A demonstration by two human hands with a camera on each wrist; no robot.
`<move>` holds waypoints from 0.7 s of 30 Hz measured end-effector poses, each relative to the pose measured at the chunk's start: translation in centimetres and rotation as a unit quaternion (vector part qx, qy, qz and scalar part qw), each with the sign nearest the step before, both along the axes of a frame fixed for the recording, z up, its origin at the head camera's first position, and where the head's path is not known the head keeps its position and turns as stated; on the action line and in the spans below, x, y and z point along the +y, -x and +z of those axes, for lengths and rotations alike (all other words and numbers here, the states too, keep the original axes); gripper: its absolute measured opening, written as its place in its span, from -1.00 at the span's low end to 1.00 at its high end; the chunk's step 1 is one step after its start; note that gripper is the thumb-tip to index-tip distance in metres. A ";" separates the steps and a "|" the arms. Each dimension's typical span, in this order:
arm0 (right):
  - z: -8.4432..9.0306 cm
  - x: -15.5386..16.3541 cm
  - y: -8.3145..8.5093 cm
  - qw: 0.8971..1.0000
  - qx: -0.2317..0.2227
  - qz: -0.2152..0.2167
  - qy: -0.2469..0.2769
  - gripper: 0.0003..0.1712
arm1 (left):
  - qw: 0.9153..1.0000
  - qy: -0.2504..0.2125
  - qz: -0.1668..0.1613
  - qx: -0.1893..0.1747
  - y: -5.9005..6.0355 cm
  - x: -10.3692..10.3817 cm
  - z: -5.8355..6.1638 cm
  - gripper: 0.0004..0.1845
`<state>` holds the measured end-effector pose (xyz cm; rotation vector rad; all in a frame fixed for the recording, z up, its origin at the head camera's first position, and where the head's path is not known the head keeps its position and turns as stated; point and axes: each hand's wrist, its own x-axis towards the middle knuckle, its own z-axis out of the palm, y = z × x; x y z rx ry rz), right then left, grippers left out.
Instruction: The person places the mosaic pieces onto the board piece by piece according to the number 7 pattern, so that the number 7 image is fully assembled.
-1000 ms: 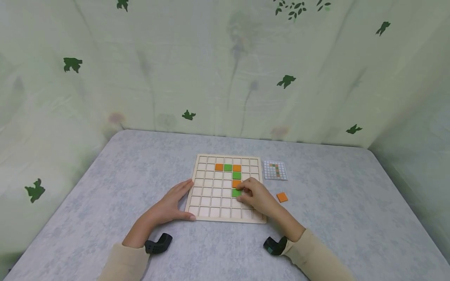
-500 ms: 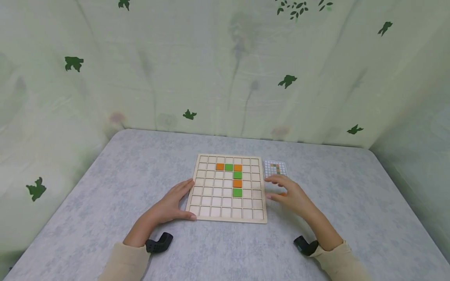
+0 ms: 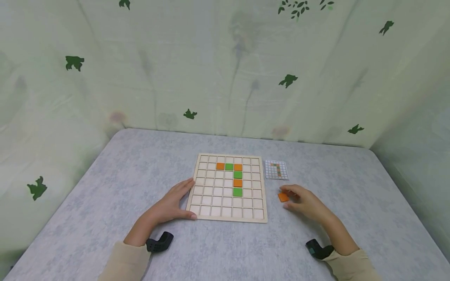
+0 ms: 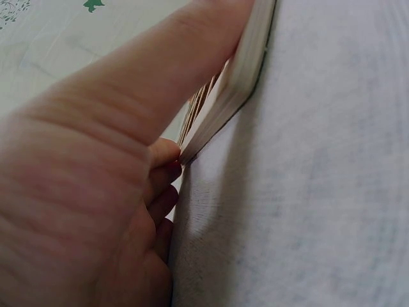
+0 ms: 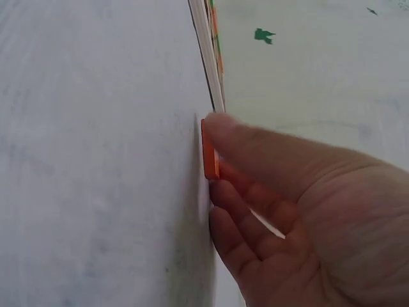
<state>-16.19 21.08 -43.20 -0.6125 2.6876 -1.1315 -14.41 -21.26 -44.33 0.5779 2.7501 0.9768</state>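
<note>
1. Grey tabletop (image 3: 105, 187) carries a wooden grid board (image 3: 227, 188); the left hand (image 3: 172, 203) rests flat against its edge, while the right hand (image 3: 306, 203) pinches an orange tile (image 3: 283, 197) beside it.
2. Left wrist: straight fingers (image 4: 192, 70) press the board's edge.
3. Right wrist: fingertips (image 5: 220, 128) grip the tile on the tabletop.

A second ago the right hand (image 3: 303, 201) lay on the pale wooden grid board (image 3: 227, 187), fingers at the green square tile (image 3: 237, 191) in the board's right half. It has since left the board, crossed toward the table's right edge, and now touches the loose orange square tile (image 3: 283, 197) lying on the table just beside the board, fingers at the tile's edges.
</note>
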 end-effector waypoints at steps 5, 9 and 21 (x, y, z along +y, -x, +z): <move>0.0 -0.4 0.0 0.999 0.011 -0.018 -0.041 -0.63 | 1.000 0.002 -0.001 -0.001 0.0 0.0 0.0 0.23; 0.4 -0.7 0.1 0.998 0.006 -0.030 -0.063 -0.68 | 1.000 -0.001 0.000 -0.002 0.0 0.0 0.0 0.24; 2.9 -3.4 0.2 0.998 0.068 -0.017 -0.009 -0.68 | 1.000 0.000 -0.001 0.000 0.0 0.0 -0.1 0.23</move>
